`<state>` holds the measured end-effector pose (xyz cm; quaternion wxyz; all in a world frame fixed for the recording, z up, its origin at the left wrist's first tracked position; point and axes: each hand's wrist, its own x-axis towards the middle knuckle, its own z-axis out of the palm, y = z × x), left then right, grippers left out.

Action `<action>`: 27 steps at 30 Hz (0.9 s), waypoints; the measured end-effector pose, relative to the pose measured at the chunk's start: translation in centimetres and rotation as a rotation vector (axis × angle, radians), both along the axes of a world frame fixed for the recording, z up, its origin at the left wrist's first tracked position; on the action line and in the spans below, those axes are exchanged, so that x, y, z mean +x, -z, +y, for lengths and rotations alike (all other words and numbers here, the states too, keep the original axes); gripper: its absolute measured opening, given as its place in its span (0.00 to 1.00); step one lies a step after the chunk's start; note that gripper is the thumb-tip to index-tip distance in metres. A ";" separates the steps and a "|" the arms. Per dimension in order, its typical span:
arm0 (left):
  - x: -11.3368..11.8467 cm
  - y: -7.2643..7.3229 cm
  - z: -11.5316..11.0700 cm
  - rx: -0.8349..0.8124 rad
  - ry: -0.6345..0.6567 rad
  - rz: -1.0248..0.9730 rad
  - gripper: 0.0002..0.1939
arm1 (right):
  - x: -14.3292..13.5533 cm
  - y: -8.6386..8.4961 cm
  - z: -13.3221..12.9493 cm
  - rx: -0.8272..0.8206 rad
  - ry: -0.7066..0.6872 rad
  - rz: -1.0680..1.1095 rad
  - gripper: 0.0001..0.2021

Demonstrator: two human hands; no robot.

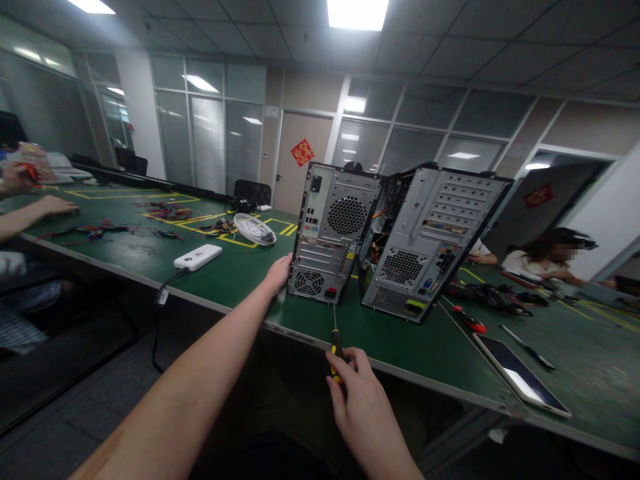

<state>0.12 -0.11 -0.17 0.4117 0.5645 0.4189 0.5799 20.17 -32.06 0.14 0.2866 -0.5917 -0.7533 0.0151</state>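
A computer tower (325,233) stands on the green table with its rear panel facing me. My left hand (280,273) is against its left side; the fingers are mostly hidden by the case edge. In my right hand (357,383), closed, is a yellow-and-black screwdriver (336,340). Its shaft points up and away, and the tip meets the bottom edge of the rear panel near the power socket. Whether it sits in a screw is too small to see. Close on the right stands a second computer tower (425,247), its side open with wires showing.
Right of the towers lie a red-and-black screwdriver (470,320), a pen-like tool (527,347), a tablet (523,373) and black cables (500,297). To the left are a white power bank (199,257), a white basket (255,229) and small wired parts (170,211). Other people sit at both sides.
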 end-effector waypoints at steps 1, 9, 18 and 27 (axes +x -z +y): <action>0.0 0.0 0.0 0.001 -0.003 0.001 0.28 | 0.0 0.0 0.0 0.002 -0.003 0.003 0.21; 0.1 0.0 -0.1 0.001 -0.006 -0.017 0.28 | 0.0 0.2 0.1 0.046 -0.005 -0.005 0.23; 0.1 0.1 0.1 0.023 -0.001 -0.009 0.27 | 0.0 0.3 0.1 0.096 -0.012 -0.006 0.23; 0.1 -0.2 -0.3 0.009 -0.003 -0.007 0.28 | 0.0 0.3 0.1 0.071 -0.012 -0.009 0.22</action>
